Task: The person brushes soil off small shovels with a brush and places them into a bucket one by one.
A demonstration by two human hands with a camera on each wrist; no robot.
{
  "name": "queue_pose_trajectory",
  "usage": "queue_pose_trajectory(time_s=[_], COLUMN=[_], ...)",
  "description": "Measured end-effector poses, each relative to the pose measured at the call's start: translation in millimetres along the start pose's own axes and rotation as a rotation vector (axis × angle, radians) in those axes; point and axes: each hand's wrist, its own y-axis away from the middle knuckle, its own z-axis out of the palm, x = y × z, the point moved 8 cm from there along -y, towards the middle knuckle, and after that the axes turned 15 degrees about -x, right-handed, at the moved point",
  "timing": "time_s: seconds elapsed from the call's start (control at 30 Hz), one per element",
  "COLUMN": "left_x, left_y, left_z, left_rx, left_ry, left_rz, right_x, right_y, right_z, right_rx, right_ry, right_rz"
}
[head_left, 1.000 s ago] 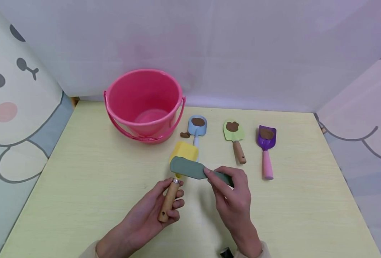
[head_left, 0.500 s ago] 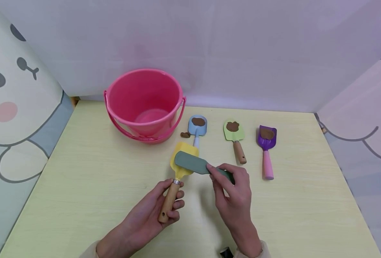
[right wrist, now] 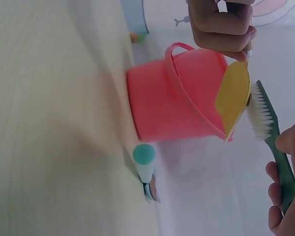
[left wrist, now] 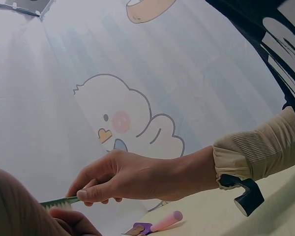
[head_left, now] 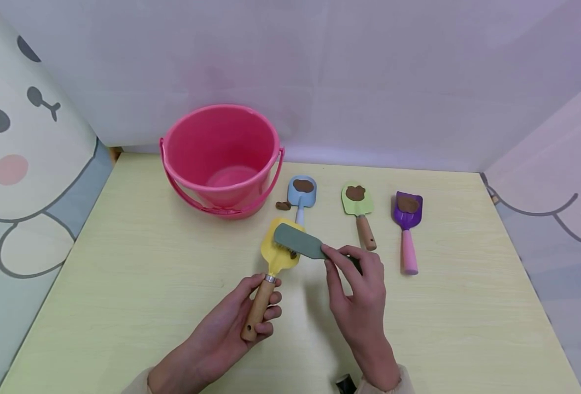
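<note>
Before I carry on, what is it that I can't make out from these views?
- Dark brown mark on the yellow-bladed trowel with a wooden handle: head view, full extent hidden under the green brush with white bristles.
- Brush's handle end: head view, hidden by the right hand.
- Light-blue shovel: head view, lower handle behind the trowel.
- Black object: cut off by the head view's bottom edge.

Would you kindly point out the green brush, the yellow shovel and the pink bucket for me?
Green brush (head_left: 298, 241): head view, on the flat back of its bristle end.
Yellow shovel (right wrist: 233, 91): right wrist view, on its blade.
Pink bucket (head_left: 221, 141): head view, on its inner back wall.
</note>
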Motion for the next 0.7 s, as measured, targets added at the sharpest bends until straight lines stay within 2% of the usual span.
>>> queue_pose_trajectory(time_s=[0.43, 0.7], left_x=[-0.4, 1.3], left_y=[0.0, 0.7], left_z=[1.3, 3.2], left_rx=[-0.013, -0.014], left_ry=[-0.009, -0.008], left_rz=[0.002, 0.012], right_x=[2.4, 4.2], right_y=[-3.2, 0.4], right_z=[-4.7, -9.8], right_rx=[0.034, 0.065], right_ry=[0.023, -0.016], right_rz=[0.029, 0.041])
